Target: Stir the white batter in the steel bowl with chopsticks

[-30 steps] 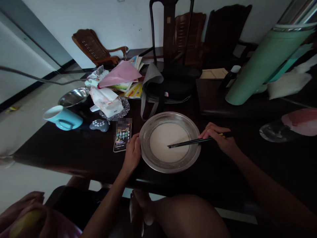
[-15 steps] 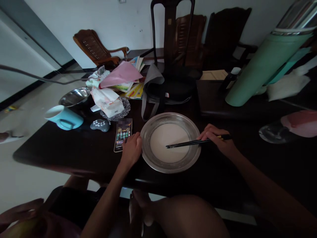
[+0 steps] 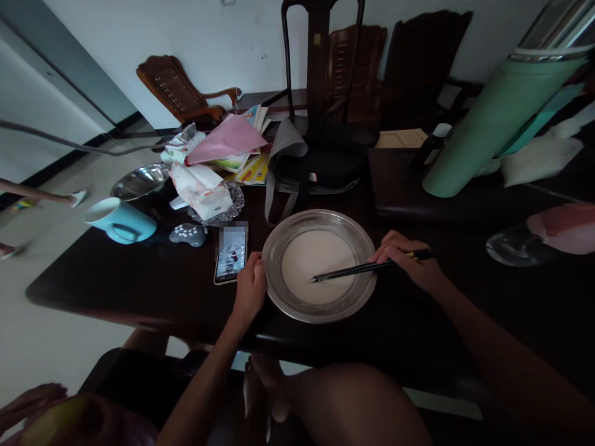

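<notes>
A round metal plate (image 3: 279, 248) holding a pale white liquid sits on the dark table (image 3: 139, 285) in front of me. My right hand (image 3: 409, 263) grips a pair of black chopsticks (image 3: 357, 270) whose tips reach into the liquid. My left hand (image 3: 250, 288) rests curled against the plate's left rim, beside a lit phone (image 3: 231, 254) lying flat on the table.
Left of the phone lie a small grey controller (image 3: 187, 234), a blue mug (image 3: 119, 220), a steel bowl (image 3: 138, 181), tissue packs and papers (image 3: 218, 155). A black bag (image 3: 320, 162) lies behind the plate, a green flask (image 3: 493, 118) at right. Chairs stand beyond.
The phone screen now shows a different, brighter picture. My left hand has slid back from the phone to the plate's rim. The chopstick tips shifted slightly in the liquid.
</notes>
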Tool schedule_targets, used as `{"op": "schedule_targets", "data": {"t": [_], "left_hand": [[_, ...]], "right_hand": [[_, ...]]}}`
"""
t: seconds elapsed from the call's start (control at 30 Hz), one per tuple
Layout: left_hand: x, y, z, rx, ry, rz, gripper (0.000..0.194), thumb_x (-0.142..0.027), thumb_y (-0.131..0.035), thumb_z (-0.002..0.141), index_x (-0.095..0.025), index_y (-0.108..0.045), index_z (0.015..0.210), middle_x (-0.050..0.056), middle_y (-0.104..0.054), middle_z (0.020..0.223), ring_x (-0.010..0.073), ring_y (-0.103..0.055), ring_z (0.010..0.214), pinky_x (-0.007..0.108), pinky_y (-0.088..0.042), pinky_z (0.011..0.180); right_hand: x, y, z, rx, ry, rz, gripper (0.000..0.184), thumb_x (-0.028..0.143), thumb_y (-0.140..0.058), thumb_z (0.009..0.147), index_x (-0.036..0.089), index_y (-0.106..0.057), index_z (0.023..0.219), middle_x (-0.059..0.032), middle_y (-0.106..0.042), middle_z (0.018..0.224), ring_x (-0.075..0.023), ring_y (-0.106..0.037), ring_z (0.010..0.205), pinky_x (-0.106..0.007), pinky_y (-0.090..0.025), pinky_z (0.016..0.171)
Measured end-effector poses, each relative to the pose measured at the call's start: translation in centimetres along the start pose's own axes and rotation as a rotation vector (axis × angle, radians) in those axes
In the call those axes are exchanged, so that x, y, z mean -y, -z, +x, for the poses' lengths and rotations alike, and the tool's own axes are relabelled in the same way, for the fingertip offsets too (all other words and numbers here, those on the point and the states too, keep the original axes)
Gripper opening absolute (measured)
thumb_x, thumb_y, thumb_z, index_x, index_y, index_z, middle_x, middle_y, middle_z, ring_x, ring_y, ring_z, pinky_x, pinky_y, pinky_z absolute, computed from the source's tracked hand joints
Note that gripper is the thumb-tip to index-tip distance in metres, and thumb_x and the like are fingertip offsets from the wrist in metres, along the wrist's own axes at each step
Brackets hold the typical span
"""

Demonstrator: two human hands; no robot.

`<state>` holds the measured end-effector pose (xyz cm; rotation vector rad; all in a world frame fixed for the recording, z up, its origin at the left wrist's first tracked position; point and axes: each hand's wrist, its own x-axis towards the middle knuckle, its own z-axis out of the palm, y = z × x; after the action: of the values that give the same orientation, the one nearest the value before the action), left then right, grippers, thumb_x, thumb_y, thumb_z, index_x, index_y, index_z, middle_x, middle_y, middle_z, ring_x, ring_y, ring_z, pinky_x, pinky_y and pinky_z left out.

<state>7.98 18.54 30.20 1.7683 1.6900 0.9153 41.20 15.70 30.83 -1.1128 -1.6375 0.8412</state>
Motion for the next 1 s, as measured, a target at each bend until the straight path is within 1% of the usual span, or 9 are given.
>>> {"op": "schedule_targets", "data": {"t": [0.13, 0.27, 0.33, 0.47, 0.63, 0.7, 0.8, 0.93, 1.0], "left_hand": [[0.9, -0.8, -0.7, -0.055, -0.02, -0.111, 0.042, -0.043, -0.028, 0.094, -0.017, -0.06, 0.102, 0.006, -0.066, 0.092, 0.0199, -0.059, 0.085, 0.031, -0.046, 0.078], [1.5, -1.2, -1.2, -0.053, -0.02, -0.167, 0.051, -0.051, -0.027, 0.096, -0.015, -0.059, 0.113, 0.01, -0.067, 0.11, 0.0226, -0.06, 0.102, 0.035, -0.045, 0.091], [1.5, -1.2, -1.3, -0.039, -0.013, -0.179, 0.055, -0.053, -0.026, 0.096, -0.015, -0.06, 0.116, 0.011, -0.067, 0.114, 0.0234, -0.06, 0.107, 0.036, -0.044, 0.095], [1.6, -1.2, -1.3, -0.019, 0.011, -0.188, 0.06, -0.056, -0.025, 0.096, -0.015, -0.061, 0.12, 0.011, -0.067, 0.118, 0.0246, -0.058, 0.113, 0.036, -0.043, 0.099], [1.6, -1.1, -1.4, 0.007, 0.049, -0.197, 0.062, -0.059, -0.025, 0.095, -0.016, -0.062, 0.121, 0.01, -0.069, 0.115, 0.0243, -0.059, 0.11, 0.036, -0.044, 0.098], [1.5, -1.1, -1.5, 0.014, 0.05, -0.204, 0.061, -0.059, -0.025, 0.095, -0.016, -0.062, 0.12, 0.009, -0.069, 0.114, 0.0242, -0.06, 0.108, 0.036, -0.045, 0.097], [1.2, -1.1, -1.5, 0.01, 0.045, -0.206, 0.061, -0.058, -0.026, 0.095, -0.017, -0.062, 0.122, 0.009, -0.069, 0.114, 0.025, -0.059, 0.112, 0.038, -0.043, 0.101], [1.0, -1.1, -1.5, 0.009, 0.043, -0.234, 0.063, -0.06, -0.026, 0.095, -0.017, -0.062, 0.124, 0.01, -0.068, 0.119, 0.026, -0.056, 0.119, 0.039, -0.039, 0.106], [1.1, -1.1, -1.5, 0.014, 0.046, -0.246, 0.063, -0.06, -0.027, 0.095, -0.017, -0.062, 0.124, 0.01, -0.068, 0.12, 0.0259, -0.056, 0.12, 0.038, -0.039, 0.106]], "right_hand": [[-0.1, 0.2, 0.1, -0.081, 0.004, 0.021, 0.032, 0.036, -0.053, 0.094, 0.026, -0.072, 0.069, -0.0025, -0.073, 0.075, -0.0204, -0.063, 0.076, -0.037, -0.05, 0.074], [0.0, 0.1, 0.2, -0.001, 0.059, -0.02, 0.028, 0.033, -0.055, 0.093, 0.027, -0.074, 0.073, -0.0022, -0.075, 0.079, -0.0209, -0.062, 0.078, -0.037, -0.049, 0.074], [0.0, 0.1, 0.2, -0.017, 0.063, -0.062, 0.025, 0.032, -0.056, 0.092, 0.028, -0.074, 0.076, -0.0022, -0.076, 0.083, -0.0215, -0.061, 0.082, -0.037, -0.049, 0.076], [-0.1, 0.2, 0.1, -0.089, 0.028, -0.019, 0.032, 0.032, -0.052, 0.095, 0.027, -0.072, 0.071, -0.0021, -0.074, 0.077, -0.021, -0.062, 0.078, -0.038, -0.049, 0.075], [-0.1, -0.1, 0.1, 0.016, 0.034, -0.083, 0.025, 0.034, -0.056, 0.092, 0.028, -0.074, 0.077, -0.0024, -0.076, 0.083, -0.0222, -0.061, 0.082, -0.04, -0.049, 0.077], [-0.1, 0.0, 0.1, -0.031, 0.037, -0.083, 0.024, 0.034, -0.056, 0.092, 0.028, -0.074, 0.077, -0.0022, -0.075, 0.084, -0.022, -0.062, 0.083, -0.04, -0.049, 0.079], [-0.2, 0.2, 0.2, -0.095, 0.016, -0.03, 0.032, 0.035, -0.052, 0.094, 0.027, -0.073, 0.072, -0.003, -0.073, 0.078, -0.0215, -0.063, 0.078, -0.039, -0.05, 0.076], [-0.1, 0.0, 0.1, 0.006, 0.047, -0.044, 0.027, 0.035, -0.055, 0.092, 0.028, -0.074, 0.075, -0.0026, -0.075, 0.081, -0.0221, -0.062, 0.079, -0.039, -0.05, 0.073], [-0.1, 0.1, 0.1, 0.001, 0.058, -0.076, 0.023, 0.033, -0.057, 0.092, 0.029, -0.075, 0.078, -0.002, -0.076, 0.085, -0.0222, -0.062, 0.082, -0.04, -0.05, 0.076]]}}
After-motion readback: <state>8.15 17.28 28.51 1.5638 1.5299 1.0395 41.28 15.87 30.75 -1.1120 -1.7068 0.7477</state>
